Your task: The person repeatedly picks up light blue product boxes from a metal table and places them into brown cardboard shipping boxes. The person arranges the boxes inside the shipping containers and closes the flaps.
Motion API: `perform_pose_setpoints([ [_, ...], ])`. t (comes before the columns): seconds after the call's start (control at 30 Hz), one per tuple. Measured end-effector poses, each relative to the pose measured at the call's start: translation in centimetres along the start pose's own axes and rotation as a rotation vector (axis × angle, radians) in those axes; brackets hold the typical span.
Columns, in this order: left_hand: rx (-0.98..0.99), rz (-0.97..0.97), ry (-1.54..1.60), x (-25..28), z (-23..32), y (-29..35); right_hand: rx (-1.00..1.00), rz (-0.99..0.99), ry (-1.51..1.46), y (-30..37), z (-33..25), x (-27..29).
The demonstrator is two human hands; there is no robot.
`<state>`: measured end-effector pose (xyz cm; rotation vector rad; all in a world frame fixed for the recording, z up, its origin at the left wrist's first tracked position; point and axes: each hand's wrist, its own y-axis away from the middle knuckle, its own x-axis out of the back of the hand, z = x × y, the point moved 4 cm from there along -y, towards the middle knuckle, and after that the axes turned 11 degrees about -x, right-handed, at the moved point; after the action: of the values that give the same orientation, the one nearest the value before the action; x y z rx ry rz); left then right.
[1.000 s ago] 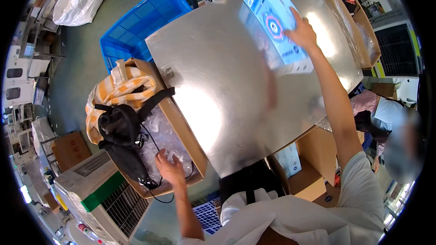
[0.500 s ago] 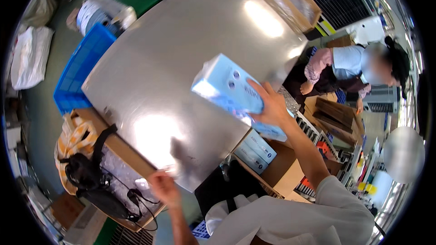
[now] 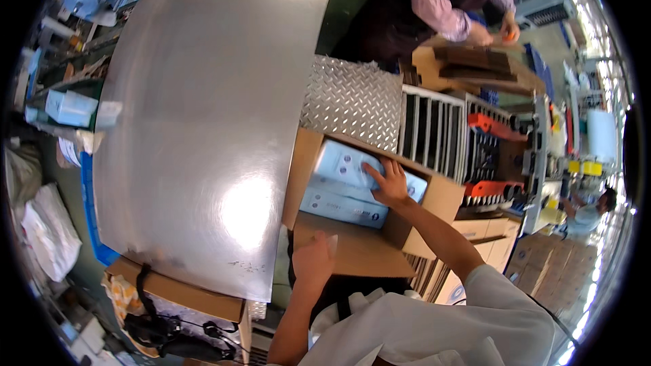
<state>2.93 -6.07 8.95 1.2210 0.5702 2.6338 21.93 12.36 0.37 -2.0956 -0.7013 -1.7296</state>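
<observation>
An open brown carton (image 3: 354, 253) stands at the right edge of the metal table. Inside it lie several light blue boxes (image 3: 344, 207). My right hand (image 3: 391, 184) reaches into the carton. Its fingers are spread, with the tips resting on the upper light blue box (image 3: 342, 163). Over the carton's near left flap, my left hand (image 3: 313, 259) is closed. A small pale, translucent piece (image 3: 332, 245) sticks out of its fingers; what it is exactly cannot be made out.
The metal table (image 3: 196, 95) fills the left. Beyond the carton are a tread plate (image 3: 352, 98) and a roller conveyor (image 3: 434, 129). A co-worker's hands (image 3: 491, 32) are above another carton (image 3: 475, 68). A box with clear plastic and a black bag (image 3: 149, 329) stands near left.
My right hand has brought the light blue box from above the table down into the carton. My left hand has moved right to the carton. The view has turned right.
</observation>
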Motion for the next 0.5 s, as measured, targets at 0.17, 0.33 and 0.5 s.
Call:
perform_pose_setpoints([
  [0.17, 0.212, -0.08, -0.035, 0.6, 0.0, 0.2, -0.016, -0.241, 0.102, -3.6, -2.9, -1.1],
  [0.33, 0.251, -0.117, 0.071, 1.4, -0.3, 0.2, -0.168, -0.657, -0.151, -5.1, -0.8, -7.4],
  [0.5, 0.212, -0.338, 0.488, 0.4, -2.8, -5.4, -0.039, -0.228, -0.513, -4.7, 3.9, -10.7],
])
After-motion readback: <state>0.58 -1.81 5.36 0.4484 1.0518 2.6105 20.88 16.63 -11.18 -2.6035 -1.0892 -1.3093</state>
